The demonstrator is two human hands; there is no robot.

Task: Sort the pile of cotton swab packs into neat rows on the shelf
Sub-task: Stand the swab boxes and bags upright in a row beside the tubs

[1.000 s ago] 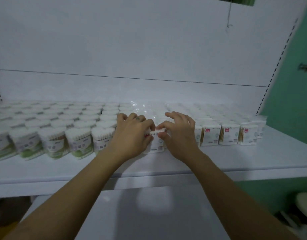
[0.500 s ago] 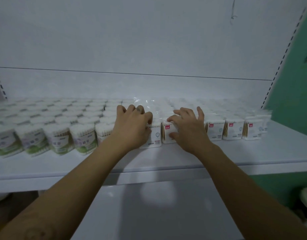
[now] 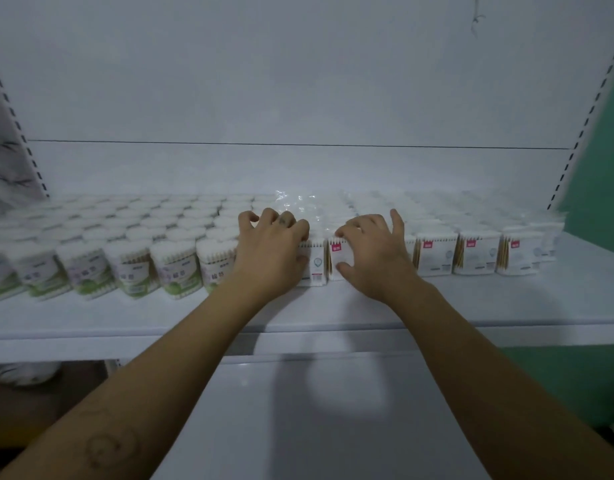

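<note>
Two packs (image 3: 317, 265) stand mid-row at the shelf (image 3: 333, 306) front, the left hand (image 3: 271, 252) curled over one and the right hand (image 3: 374, 256) seemingly pinching the other; nudge both flush with their neighbours.

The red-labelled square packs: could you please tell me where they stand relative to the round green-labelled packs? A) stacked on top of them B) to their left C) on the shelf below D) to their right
D: the red-labelled square packs line the front of the shelf on the right, while the round green-labelled packs fill the left.
</note>
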